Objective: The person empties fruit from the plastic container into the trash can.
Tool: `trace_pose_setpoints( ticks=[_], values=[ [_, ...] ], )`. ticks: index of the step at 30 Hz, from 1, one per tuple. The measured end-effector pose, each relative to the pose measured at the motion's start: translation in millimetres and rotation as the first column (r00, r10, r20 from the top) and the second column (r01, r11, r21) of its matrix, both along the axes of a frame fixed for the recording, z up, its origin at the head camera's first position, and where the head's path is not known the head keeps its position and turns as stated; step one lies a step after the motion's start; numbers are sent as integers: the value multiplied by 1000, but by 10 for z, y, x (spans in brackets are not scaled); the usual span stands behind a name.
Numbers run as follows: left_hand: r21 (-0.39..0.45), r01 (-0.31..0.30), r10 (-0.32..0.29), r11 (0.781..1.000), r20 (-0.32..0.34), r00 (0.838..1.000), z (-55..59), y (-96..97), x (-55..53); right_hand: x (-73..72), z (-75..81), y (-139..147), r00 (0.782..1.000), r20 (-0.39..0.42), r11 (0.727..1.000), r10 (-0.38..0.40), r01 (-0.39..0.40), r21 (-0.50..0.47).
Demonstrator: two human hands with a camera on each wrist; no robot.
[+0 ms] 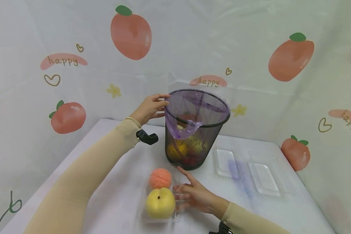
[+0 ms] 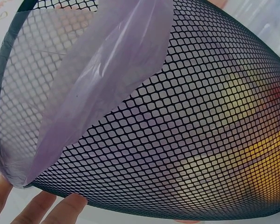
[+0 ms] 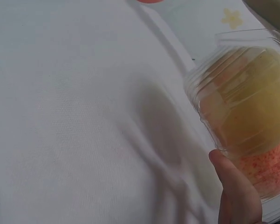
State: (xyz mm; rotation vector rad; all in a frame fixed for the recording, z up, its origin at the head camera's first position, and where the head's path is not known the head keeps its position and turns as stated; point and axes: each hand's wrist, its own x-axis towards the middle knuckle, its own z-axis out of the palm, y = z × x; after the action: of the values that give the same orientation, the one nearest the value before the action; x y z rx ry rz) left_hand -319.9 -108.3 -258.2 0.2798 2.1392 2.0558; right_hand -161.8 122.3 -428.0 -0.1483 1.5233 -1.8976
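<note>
My left hand [image 1: 149, 109] touches the left rim of a black mesh wastebasket [image 1: 213, 138] with spread, fairly straight fingers. In the left wrist view, its fingertips [image 2: 67, 207] lie along the mesh; the thumb is hard to make out. A purple plastic bag [image 1: 182, 130] lines the basket and folds over the rim. Yellow and red fruit [image 1: 178, 149] show through the mesh. My right hand [image 1: 199, 196] grips the right side of a clear plastic box [image 1: 143, 218], its thumb [image 3: 228, 172] against the edge. Inside sit a yellow fruit [image 1: 160, 203] and a rough coral-pink ball [image 1: 160, 178].
Two clear plastic boxes, one nearer the basket [image 1: 226, 162] and one farther right [image 1: 264, 178], lie on the white table [image 1: 114, 195]. A bluish-purple smear [image 1: 240, 175] marks the cloth between them. Behind hangs a white curtain [image 1: 175, 42] printed with fruit.
</note>
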Motion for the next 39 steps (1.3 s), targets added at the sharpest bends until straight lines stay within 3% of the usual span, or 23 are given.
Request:
trace_pose_setpoints(
  ticks=[25, 33, 39],
  values=[
    [-3, -5, 5, 1000, 0, 1000, -16, 3, -21, 183, 252, 924, 990, -128, 996, 65, -73, -51],
    [8, -8, 8, 1000, 11, 1000, 1, 7, -17, 229, 376, 1151, 984, -169, 993, 55, -71, -91],
    [-4, -3, 3, 1000, 4, 1000, -6, -4, -24, 233, 482, 1301, 983, -184, 999, 21, -29, -45]
  ],
)
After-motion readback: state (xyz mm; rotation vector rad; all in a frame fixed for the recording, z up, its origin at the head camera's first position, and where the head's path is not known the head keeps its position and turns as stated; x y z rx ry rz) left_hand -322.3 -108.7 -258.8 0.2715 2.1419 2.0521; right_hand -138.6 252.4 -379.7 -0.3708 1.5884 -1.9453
